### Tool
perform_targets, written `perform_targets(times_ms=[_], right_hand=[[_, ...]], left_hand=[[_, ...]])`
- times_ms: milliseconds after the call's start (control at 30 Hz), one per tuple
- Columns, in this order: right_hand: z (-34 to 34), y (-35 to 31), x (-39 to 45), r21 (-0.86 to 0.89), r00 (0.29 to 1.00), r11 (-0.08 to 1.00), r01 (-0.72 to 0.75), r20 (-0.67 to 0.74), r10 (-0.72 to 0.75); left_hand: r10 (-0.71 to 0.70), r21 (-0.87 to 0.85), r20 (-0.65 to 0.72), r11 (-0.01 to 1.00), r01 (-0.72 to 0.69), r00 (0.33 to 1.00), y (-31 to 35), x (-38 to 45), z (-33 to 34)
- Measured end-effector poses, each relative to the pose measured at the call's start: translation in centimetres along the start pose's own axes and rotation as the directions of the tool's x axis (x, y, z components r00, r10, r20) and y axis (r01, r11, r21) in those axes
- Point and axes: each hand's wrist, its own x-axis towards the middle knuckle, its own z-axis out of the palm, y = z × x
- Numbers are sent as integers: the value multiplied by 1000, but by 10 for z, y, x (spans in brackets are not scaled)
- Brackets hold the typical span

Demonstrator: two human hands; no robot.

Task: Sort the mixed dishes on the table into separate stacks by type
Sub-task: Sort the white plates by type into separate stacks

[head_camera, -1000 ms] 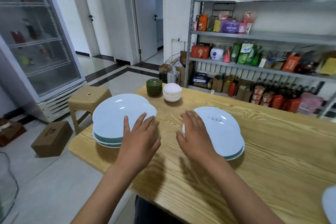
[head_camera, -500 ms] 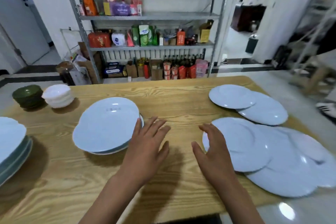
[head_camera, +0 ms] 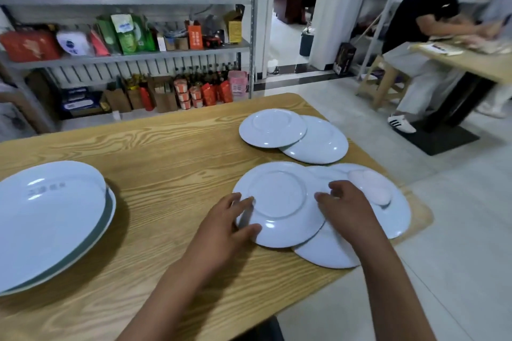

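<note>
Wood-grain worktop point(head_camera: 171, 147) carries everything. Nearest, by its right edge, the left hand point(head_camera: 221, 227) curls its fingers point(head_camera: 243, 203) round the near-left rim of the top plate point(head_camera: 279, 202), thumb on the rim's near side. The right hand point(head_camera: 346, 210) rests on the far-right rim of that plate with fingers loosely bent; I cannot tell whether it grips yet. The plate lies upside down, foot ring up, overlapping two more plates point(head_camera: 388, 219) toward the right corner. Being round, it has no long axis; its face points down at the worktop. It looks glazed, stiff, slick and breakable, and light enough for two hands. The best hold is probably under the rim at opposite sides, lifting level so it does not scrape its neighbours. At the left edge sits a stack of big oval dishes point(head_camera: 52, 219). Farther, near the far-right corner, two small plates point(head_camera: 291, 133) overlap, also upside down.
</note>
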Motion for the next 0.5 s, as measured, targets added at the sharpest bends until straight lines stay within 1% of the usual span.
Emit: perform_targets(times_ms=[100,167,267,300,333,400,433,500], right_hand=[[-2,-6,16,99,998,994,-55,32,52],[-1,-5,23,177,996,980,-86,25,83],[-1,-6,27,319,997,945,-72,-1,76],[0,-10,26,386,998,920,-64,35,54],[1,-15,25,469,993,881,-66,113,15],[3,-29,18,608,947,784,-130,309,-82],[5,-37,14,629,919,761,-158,375,-119],[14,-53,7,625,896,767,-144,411,-167]], left_hand=[[-17,-30,-5,999,17,1000,0,3,0],[-20,-53,-10,998,19,1000,0,3,-1],[-11,-109,-25,994,8,1000,-1,0,-2],[-9,-136,-34,991,4,999,-2,-2,-4],[-7,-157,-41,988,0,999,-3,-4,-5],[0,-166,-53,986,-9,999,-4,-9,-7],[2,-164,-60,986,-11,998,-5,-11,-9],[17,-147,-99,989,-32,995,-5,-17,-17]])
